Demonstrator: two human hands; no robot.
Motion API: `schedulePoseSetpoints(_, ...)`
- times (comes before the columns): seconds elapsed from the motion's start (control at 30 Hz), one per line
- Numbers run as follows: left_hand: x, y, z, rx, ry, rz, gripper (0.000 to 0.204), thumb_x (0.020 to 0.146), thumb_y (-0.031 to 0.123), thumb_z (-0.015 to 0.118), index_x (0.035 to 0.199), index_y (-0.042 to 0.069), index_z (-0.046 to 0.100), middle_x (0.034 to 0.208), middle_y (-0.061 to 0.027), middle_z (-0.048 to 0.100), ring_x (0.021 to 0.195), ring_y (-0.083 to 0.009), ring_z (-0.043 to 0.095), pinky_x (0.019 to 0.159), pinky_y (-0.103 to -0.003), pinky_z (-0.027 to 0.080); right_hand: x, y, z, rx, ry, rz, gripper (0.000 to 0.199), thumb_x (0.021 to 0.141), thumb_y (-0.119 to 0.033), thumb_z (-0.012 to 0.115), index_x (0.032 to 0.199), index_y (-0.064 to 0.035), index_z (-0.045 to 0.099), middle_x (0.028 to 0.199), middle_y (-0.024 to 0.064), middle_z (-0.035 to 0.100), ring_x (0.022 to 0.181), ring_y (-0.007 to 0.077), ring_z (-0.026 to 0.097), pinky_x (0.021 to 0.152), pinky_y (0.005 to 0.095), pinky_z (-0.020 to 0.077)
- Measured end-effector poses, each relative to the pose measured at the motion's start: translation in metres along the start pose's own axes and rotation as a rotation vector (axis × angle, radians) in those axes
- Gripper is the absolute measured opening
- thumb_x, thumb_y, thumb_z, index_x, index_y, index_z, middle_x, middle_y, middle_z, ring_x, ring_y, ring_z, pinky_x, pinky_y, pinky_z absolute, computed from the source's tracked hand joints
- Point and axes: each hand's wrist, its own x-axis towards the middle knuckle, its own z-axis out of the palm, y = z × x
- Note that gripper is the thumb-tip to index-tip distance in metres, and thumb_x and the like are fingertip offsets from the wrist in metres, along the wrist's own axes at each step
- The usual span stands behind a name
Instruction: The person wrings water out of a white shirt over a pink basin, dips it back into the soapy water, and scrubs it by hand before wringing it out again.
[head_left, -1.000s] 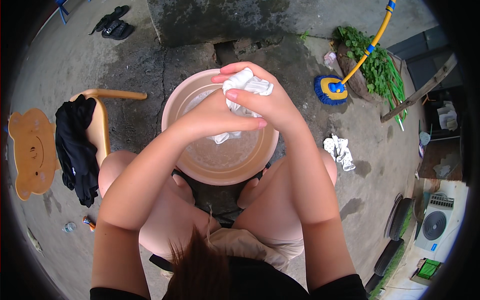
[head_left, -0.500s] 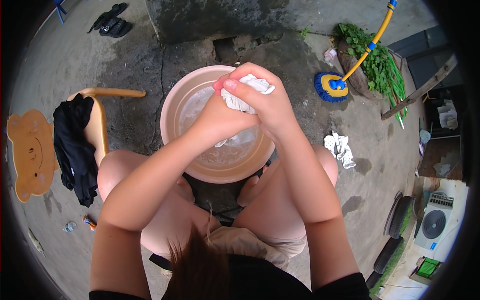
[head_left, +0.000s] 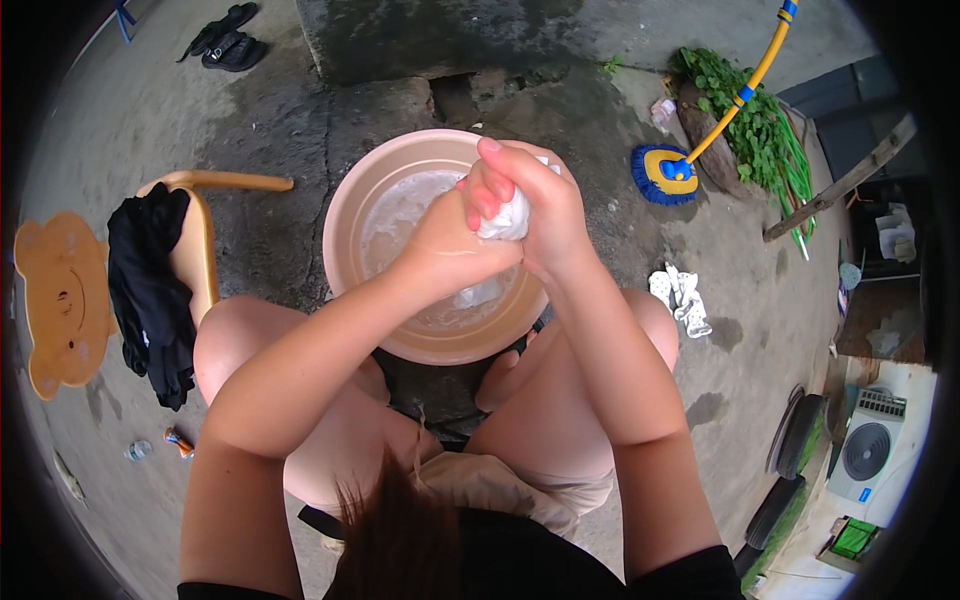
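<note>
Both of my hands are closed around a wet white cloth (head_left: 508,218), bunched up above a round pinkish-beige basin (head_left: 352,290). My left hand (head_left: 455,228) grips it from the left, and my right hand (head_left: 555,205) wraps it from the right, the two pressed together. Part of the cloth is hidden by my fingers, and its exact kind does not show. Below, the basin holds sudsy water (head_left: 395,212). Some more white fabric (head_left: 478,293) shows at the water, partly covered by my left wrist.
A yellow chair (head_left: 207,245) with black clothing (head_left: 150,290) on it stands at the left. White dotted fabric (head_left: 682,300) lies on the concrete to the right. Farther off are a blue-and-yellow mop (head_left: 665,172), green plants (head_left: 735,125) and black sandals (head_left: 232,52).
My hands have turned and squeezed tighter around the white cloth, shifting slightly to the right. Less of the cloth now shows above my fingers.
</note>
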Motion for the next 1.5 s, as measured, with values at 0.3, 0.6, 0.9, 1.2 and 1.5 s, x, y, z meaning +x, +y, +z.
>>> schedulePoseSetpoints(0.3,0.007,0.022,-0.016,-0.083,-0.242,-0.237,0.04,0.071,0.017,0.07,0.106,0.003,0.057,0.099,-0.0076,0.063,0.095,-0.0158,0.06,0.081,-0.03,0.047,-0.001,-0.004,-0.012,0.144,-0.058,0.096,0.034,0.093,-0.03,0.049,0.068,-0.0067,0.051,0.068,0.0119,0.058,0.068,0.0211,0.059,0.075,0.0314,0.047)
schedulePoseSetpoints(0.6,0.009,0.023,-0.051,-0.108,-0.227,-0.165,0.05,0.086,0.032,0.066,0.12,-0.001,0.051,0.103,-0.0075,0.06,0.098,-0.0153,0.055,0.086,-0.029,0.044,-0.006,-0.021,-0.054,-0.391,0.196,0.046,0.056,0.099,-0.048,0.033,0.121,-0.0027,0.057,0.082,0.0123,0.067,0.066,0.0152,0.065,0.052,0.0252,0.0504)
schedulePoseSetpoints(0.9,0.012,0.027,-0.056,-0.092,-0.221,-0.123,0.033,0.088,0.031,0.063,0.105,0.003,0.055,0.077,0.0004,0.054,0.073,-0.007,0.05,0.067,-0.022,0.039,-0.016,-0.043,-0.094,0.065,0.196,-0.007,0.052,0.095,-0.047,0.045,0.113,0.0008,0.057,0.087,0.0126,0.066,0.057,0.0164,0.061,0.049,0.0257,0.0496)
schedulePoseSetpoints(1.2,0.009,0.03,-0.052,-0.277,-0.236,-0.136,0.04,0.084,0.037,0.061,0.096,-0.002,0.065,0.085,-0.0072,0.066,0.081,-0.0143,0.059,0.079,-0.028,0.043,-0.012,-0.025,-0.085,0.292,0.005,-0.198,0.045,0.093,-0.018,0.056,0.132,0.0004,0.044,0.113,0.0128,0.061,0.094,0.0162,0.06,0.083,0.0286,0.0499)
schedulePoseSetpoints(1.5,0.006,0.037,-0.036,-0.174,-0.221,-0.081,0.041,0.084,0.008,0.069,0.119,0.003,0.049,0.093,-0.0042,0.066,0.089,-0.0093,0.062,0.072,-0.024,0.048,-0.022,-0.027,-0.067,0.037,0.009,-0.159,0.056,0.088,-0.008,0.062,0.138,-0.0044,0.038,0.109,0.005,0.061,0.091,0.0114,0.058,0.073,0.0269,0.0463)
